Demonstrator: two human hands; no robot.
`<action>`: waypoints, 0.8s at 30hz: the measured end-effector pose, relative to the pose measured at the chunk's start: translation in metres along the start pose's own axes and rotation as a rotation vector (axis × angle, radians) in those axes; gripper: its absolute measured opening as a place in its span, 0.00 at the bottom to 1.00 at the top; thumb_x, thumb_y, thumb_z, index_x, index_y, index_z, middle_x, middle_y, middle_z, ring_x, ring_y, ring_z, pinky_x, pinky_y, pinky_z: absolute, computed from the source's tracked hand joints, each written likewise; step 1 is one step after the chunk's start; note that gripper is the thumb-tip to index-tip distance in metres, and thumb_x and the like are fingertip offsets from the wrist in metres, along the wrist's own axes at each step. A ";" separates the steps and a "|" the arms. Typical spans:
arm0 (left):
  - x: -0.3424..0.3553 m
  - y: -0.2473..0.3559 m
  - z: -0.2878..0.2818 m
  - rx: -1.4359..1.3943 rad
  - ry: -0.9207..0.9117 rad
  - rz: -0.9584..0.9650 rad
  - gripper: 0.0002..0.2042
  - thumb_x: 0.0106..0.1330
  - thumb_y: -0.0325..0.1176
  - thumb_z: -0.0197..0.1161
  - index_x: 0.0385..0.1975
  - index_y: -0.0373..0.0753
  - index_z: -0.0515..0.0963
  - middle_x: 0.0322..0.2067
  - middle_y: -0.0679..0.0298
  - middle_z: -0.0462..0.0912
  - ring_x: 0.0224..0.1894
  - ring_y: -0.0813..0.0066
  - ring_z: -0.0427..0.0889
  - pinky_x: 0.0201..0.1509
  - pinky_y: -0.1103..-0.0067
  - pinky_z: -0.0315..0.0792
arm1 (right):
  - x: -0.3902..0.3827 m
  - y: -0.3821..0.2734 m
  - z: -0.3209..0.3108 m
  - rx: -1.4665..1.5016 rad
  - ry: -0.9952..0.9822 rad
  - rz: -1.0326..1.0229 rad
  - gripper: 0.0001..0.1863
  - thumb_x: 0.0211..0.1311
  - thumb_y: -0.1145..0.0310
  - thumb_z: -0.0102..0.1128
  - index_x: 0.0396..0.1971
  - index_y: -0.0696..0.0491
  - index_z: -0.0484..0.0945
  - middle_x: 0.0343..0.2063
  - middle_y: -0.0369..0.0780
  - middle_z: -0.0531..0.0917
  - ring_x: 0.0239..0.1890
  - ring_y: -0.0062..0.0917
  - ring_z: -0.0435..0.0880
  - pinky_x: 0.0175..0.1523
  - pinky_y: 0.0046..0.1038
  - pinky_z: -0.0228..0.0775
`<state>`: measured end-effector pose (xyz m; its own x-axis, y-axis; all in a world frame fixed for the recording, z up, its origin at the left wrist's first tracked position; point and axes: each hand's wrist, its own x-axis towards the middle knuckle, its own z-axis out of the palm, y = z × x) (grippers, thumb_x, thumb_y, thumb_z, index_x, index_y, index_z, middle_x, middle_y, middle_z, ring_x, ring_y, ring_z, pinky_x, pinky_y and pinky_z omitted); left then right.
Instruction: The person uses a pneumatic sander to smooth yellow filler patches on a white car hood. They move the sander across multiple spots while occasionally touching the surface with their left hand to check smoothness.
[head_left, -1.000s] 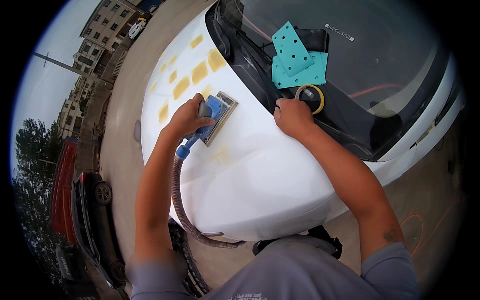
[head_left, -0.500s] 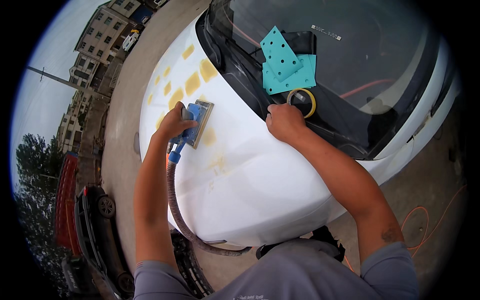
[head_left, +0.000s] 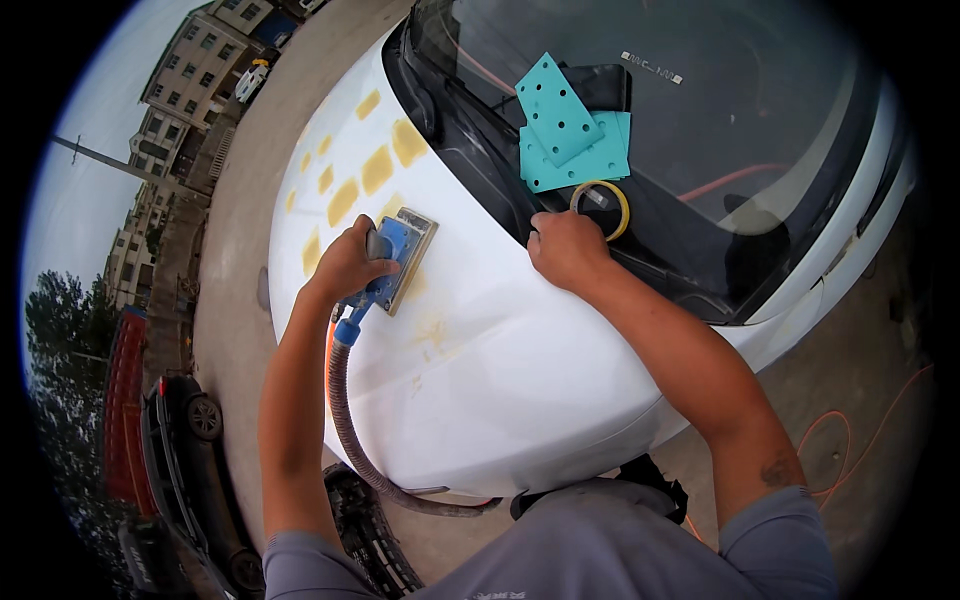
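A blue block sander [head_left: 398, 250] with a flat rectangular pad lies against the white hood [head_left: 490, 370] of a car. My left hand [head_left: 348, 264] is closed around its grip. From the sander's near end a ribbed dust hose [head_left: 343, 390] curves down along the hood toward me. Yellowish filler patches [head_left: 377, 170] dot the hood beyond the sander, and fainter ones show beside and below it. At the hood's rear edge, by the windshield, rests my right hand [head_left: 568, 250], its fingers curled over that edge. A yellow roll of tape [head_left: 624, 212] sits just beyond it.
Teal perforated sanding sheets [head_left: 560, 115] lie on the windshield base, partly over a black flat item [head_left: 603, 88]. An orange hose [head_left: 848, 450] loops on the ground at right. A black car [head_left: 195, 480] stands at far left, near buildings [head_left: 190, 75].
My left hand has slid the sander a little right and toward me over the hood. My right hand stays at the hood's rear edge. The whole view has shifted slightly.
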<state>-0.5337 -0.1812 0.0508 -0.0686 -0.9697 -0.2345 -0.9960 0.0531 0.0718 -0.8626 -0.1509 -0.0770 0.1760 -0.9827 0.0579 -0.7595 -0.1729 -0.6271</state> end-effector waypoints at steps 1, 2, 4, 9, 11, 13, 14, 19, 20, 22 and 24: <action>-0.007 0.003 0.005 0.014 0.018 0.056 0.32 0.56 0.43 0.84 0.53 0.36 0.73 0.41 0.48 0.87 0.45 0.53 0.88 0.53 0.64 0.79 | 0.000 0.000 0.000 -0.003 -0.005 0.004 0.15 0.69 0.64 0.60 0.47 0.58 0.86 0.37 0.52 0.90 0.41 0.50 0.89 0.49 0.48 0.82; -0.016 0.006 0.011 0.027 0.036 0.111 0.32 0.56 0.43 0.84 0.54 0.36 0.73 0.41 0.48 0.87 0.45 0.53 0.88 0.53 0.64 0.79 | 0.001 0.001 -0.002 -0.008 -0.027 0.017 0.15 0.69 0.64 0.60 0.48 0.58 0.86 0.37 0.52 0.90 0.41 0.49 0.89 0.49 0.48 0.82; -0.021 0.003 0.014 0.025 0.037 0.111 0.32 0.56 0.42 0.84 0.54 0.36 0.72 0.41 0.47 0.87 0.44 0.52 0.88 0.53 0.64 0.79 | 0.000 -0.007 -0.008 -0.017 -0.082 0.025 0.16 0.70 0.64 0.60 0.49 0.58 0.86 0.37 0.52 0.90 0.42 0.49 0.89 0.50 0.47 0.82; 0.001 -0.015 -0.003 -0.042 0.021 -0.058 0.33 0.57 0.43 0.83 0.54 0.35 0.71 0.40 0.47 0.87 0.44 0.51 0.89 0.51 0.64 0.80 | -0.002 -0.002 0.004 0.023 0.045 -0.041 0.11 0.70 0.66 0.58 0.39 0.58 0.84 0.34 0.51 0.89 0.39 0.49 0.89 0.46 0.48 0.83; -0.009 -0.009 0.003 -0.009 -0.001 -0.065 0.33 0.57 0.43 0.83 0.54 0.35 0.70 0.39 0.46 0.87 0.44 0.52 0.89 0.50 0.64 0.80 | -0.003 0.001 0.004 0.020 0.063 -0.053 0.10 0.70 0.67 0.57 0.35 0.58 0.84 0.33 0.51 0.89 0.38 0.48 0.90 0.44 0.47 0.83; -0.036 0.015 0.009 -0.028 -0.014 -0.072 0.32 0.56 0.41 0.83 0.53 0.34 0.71 0.40 0.45 0.86 0.43 0.50 0.87 0.51 0.63 0.79 | -0.002 0.003 -0.001 0.006 0.042 -0.034 0.10 0.70 0.67 0.58 0.35 0.57 0.84 0.33 0.50 0.89 0.39 0.48 0.90 0.45 0.47 0.83; -0.052 0.014 0.017 -0.026 -0.004 -0.061 0.31 0.56 0.40 0.83 0.52 0.34 0.71 0.40 0.45 0.86 0.41 0.50 0.87 0.50 0.64 0.79 | -0.002 0.002 -0.002 0.011 0.016 -0.024 0.11 0.70 0.66 0.58 0.36 0.58 0.84 0.33 0.51 0.89 0.39 0.48 0.90 0.45 0.47 0.83; -0.093 0.015 0.028 -0.042 0.020 -0.099 0.31 0.55 0.41 0.84 0.50 0.33 0.71 0.37 0.45 0.86 0.39 0.50 0.88 0.48 0.64 0.81 | -0.001 -0.002 0.001 -0.004 -0.029 -0.020 0.10 0.70 0.65 0.59 0.37 0.57 0.83 0.30 0.51 0.88 0.37 0.48 0.89 0.45 0.47 0.82; -0.083 0.011 0.026 -0.042 0.016 -0.105 0.31 0.56 0.42 0.83 0.50 0.33 0.71 0.37 0.45 0.86 0.39 0.50 0.88 0.48 0.64 0.81 | -0.001 -0.003 0.001 -0.008 -0.035 -0.018 0.10 0.70 0.65 0.59 0.36 0.57 0.83 0.31 0.51 0.88 0.37 0.48 0.89 0.45 0.47 0.82; -0.066 0.009 0.019 -0.073 0.022 -0.141 0.31 0.57 0.43 0.82 0.49 0.32 0.71 0.37 0.45 0.86 0.39 0.52 0.88 0.48 0.64 0.81 | 0.001 -0.001 0.005 -0.016 -0.012 -0.031 0.10 0.69 0.66 0.60 0.36 0.57 0.84 0.33 0.50 0.89 0.39 0.47 0.90 0.44 0.46 0.83; -0.042 0.010 0.009 -0.129 0.030 -0.187 0.30 0.58 0.42 0.82 0.49 0.31 0.71 0.35 0.46 0.86 0.38 0.56 0.88 0.47 0.64 0.82 | -0.001 0.000 0.005 -0.011 -0.002 -0.039 0.10 0.69 0.66 0.60 0.36 0.57 0.84 0.34 0.50 0.89 0.39 0.46 0.91 0.44 0.46 0.84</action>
<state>-0.5413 -0.1378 0.0522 0.1204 -0.9664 -0.2269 -0.9754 -0.1577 0.1538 -0.8597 -0.1501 -0.0806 0.2069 -0.9750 0.0808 -0.7588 -0.2120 -0.6159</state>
